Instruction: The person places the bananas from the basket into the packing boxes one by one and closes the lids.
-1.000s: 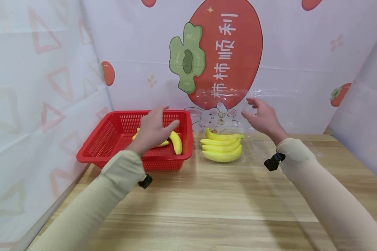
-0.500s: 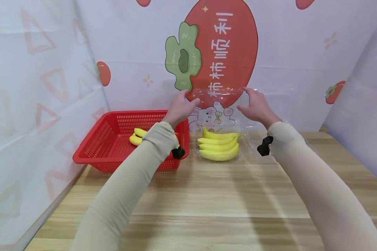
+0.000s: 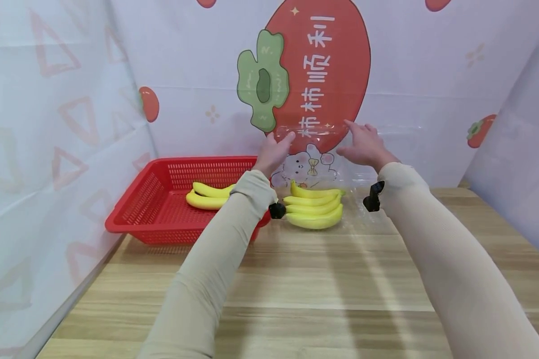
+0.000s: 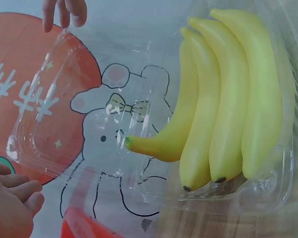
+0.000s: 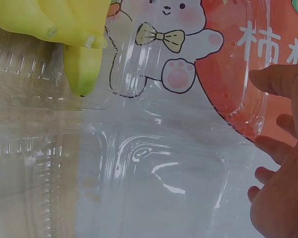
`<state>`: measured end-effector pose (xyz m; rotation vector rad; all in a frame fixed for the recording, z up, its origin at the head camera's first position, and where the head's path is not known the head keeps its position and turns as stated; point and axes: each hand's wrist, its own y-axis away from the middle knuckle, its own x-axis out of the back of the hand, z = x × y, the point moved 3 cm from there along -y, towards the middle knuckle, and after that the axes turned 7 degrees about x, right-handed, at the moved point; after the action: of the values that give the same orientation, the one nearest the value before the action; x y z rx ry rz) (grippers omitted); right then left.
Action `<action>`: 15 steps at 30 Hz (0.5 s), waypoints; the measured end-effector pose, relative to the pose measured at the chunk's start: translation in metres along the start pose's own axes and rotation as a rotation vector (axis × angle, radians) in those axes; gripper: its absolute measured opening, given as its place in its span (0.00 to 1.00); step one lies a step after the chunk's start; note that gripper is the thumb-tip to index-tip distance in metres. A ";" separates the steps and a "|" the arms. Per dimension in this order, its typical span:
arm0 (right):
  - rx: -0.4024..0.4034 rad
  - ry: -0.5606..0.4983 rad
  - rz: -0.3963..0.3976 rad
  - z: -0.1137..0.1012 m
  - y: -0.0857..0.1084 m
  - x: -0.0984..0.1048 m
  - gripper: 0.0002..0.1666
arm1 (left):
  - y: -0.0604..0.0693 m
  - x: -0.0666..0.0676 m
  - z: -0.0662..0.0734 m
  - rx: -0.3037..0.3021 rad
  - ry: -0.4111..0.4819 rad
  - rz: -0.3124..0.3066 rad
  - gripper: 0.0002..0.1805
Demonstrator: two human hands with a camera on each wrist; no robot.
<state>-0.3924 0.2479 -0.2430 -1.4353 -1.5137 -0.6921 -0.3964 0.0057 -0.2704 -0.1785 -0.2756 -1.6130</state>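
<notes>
Several yellow bananas (image 3: 313, 209) lie side by side in a clear plastic clamshell box (image 4: 283, 191). Its transparent lid (image 4: 44, 119) stands raised behind them, against the printed backdrop. At the lid's left side is my left hand (image 3: 274, 152), fingers extended and holding nothing. My right hand (image 3: 364, 144) reaches toward the lid's other side, fingers loosely spread. In the right wrist view its fingertips (image 5: 260, 77) are near the lid's edge; whether they touch it I cannot tell. Both palms face each other across the lid.
A red plastic basket (image 3: 130, 202) stands on the left with more bananas (image 3: 208, 197) inside, partly hidden by my left sleeve. Right of the filled box lies another clear box (image 5: 164, 183). The wooden table (image 3: 305, 279) meets the backdrop just behind.
My left hand has moved right from above the basket to the lid's left side, uncovering bananas in the basket. My right hand has shifted slightly up and left toward the lid.
</notes>
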 end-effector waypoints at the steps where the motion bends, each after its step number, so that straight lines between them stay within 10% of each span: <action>1: -0.002 -0.001 -0.005 0.000 -0.001 0.000 0.54 | -0.001 -0.001 -0.002 0.009 0.003 -0.005 0.38; 15: 0.030 0.025 -0.046 -0.016 -0.011 0.003 0.53 | -0.007 -0.001 -0.013 0.017 0.067 -0.074 0.31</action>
<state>-0.3993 0.2340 -0.2311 -1.3687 -1.5361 -0.7094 -0.4030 0.0032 -0.2835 -0.1019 -0.2462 -1.6859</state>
